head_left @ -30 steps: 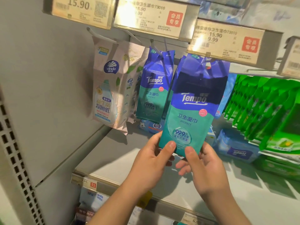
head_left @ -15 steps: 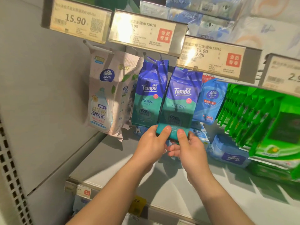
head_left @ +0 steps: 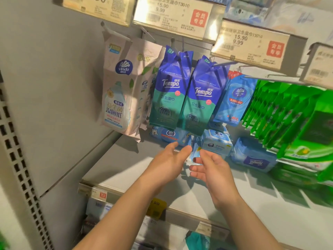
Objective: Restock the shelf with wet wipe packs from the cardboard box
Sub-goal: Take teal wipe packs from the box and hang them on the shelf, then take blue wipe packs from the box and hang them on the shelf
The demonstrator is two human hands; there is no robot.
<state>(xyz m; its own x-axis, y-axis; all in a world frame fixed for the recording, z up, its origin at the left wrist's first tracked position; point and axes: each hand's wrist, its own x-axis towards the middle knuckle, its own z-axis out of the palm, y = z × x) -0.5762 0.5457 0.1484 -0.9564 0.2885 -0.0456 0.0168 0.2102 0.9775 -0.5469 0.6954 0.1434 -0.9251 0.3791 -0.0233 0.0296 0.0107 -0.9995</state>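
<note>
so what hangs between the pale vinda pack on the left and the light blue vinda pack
In the head view, two Tempo wet wipe packs hang side by side there: the left Tempo pack and the right Tempo pack, between the pale Vinda pack and the light blue Vinda pack.

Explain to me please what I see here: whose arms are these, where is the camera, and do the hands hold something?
The camera sits on a person's head, looking forward and down, so both arms are that person's own. The left hand and right hand are open below the hooks; their fingers hold nothing. Above them hang two blue-green Tempo packs on hooks, with a pale Vinda pack to the left and green packs to the right. Flat packs lie on the grey shelf.
</note>
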